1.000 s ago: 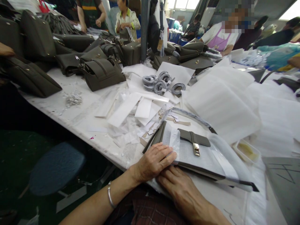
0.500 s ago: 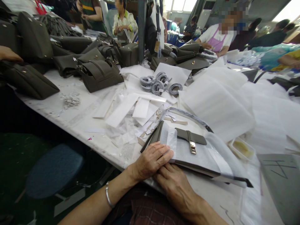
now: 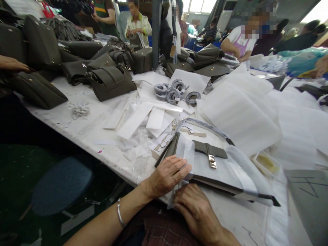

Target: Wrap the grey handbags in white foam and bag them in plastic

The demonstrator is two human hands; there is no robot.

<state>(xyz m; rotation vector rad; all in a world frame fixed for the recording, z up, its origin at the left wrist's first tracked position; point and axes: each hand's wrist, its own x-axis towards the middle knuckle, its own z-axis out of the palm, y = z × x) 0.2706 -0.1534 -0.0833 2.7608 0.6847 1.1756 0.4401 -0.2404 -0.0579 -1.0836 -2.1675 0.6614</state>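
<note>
A dark olive handbag (image 3: 210, 149) lies on its back before me, with a gold clasp (image 3: 212, 161) on its flap and thin white wrapping (image 3: 238, 171) around its body. My left hand (image 3: 167, 174) rests with fingers stretched over the bag's near left corner, pressing a white wrapping strip (image 3: 189, 153) against it. Just below the bag's front edge, my right hand (image 3: 196, 206) is closed, its fingers curled at the strip's loose lower end; the fingertips are partly hidden. The bag's handle (image 3: 207, 125), wrapped in film, arches away behind it.
Wrapped coils (image 3: 174, 94), white foam sheets (image 3: 241, 112) and paper scraps cover the table beyond. Several dark handbags (image 3: 110, 80) are piled at the back left. A small plastic tub (image 3: 266, 164) and a grey board (image 3: 309, 194) are at right. A blue stool (image 3: 61, 184) stands below the table edge.
My right hand has drawn slightly down and away from the left, and the strip's end now shows between them. My left hand stays on the bag.
</note>
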